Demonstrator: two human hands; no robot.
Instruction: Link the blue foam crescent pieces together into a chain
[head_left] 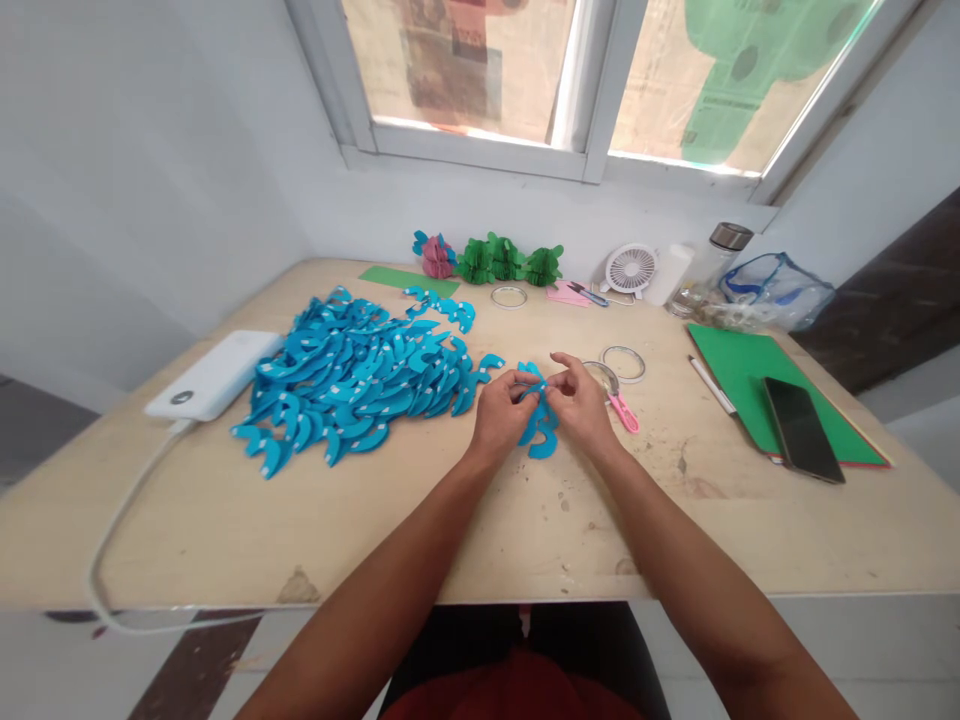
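Note:
My left hand and my right hand meet near the middle of the table, fingertips pinched on a small blue paper cutout between them. Under and just in front of the fingers lie more curved blue paper pieces. Left of my hands spreads a large heap of blue paper cutouts, many with small white squares on them. Close to my right hand are pink-handled scissors or a similar tool, partly hidden by the hand, and a roll of clear tape.
A white power bank with a cable sits at the left. Green paper figures, a small fan and a bottle stand along the back. At the right, a phone rests on green sheets beside a pen.

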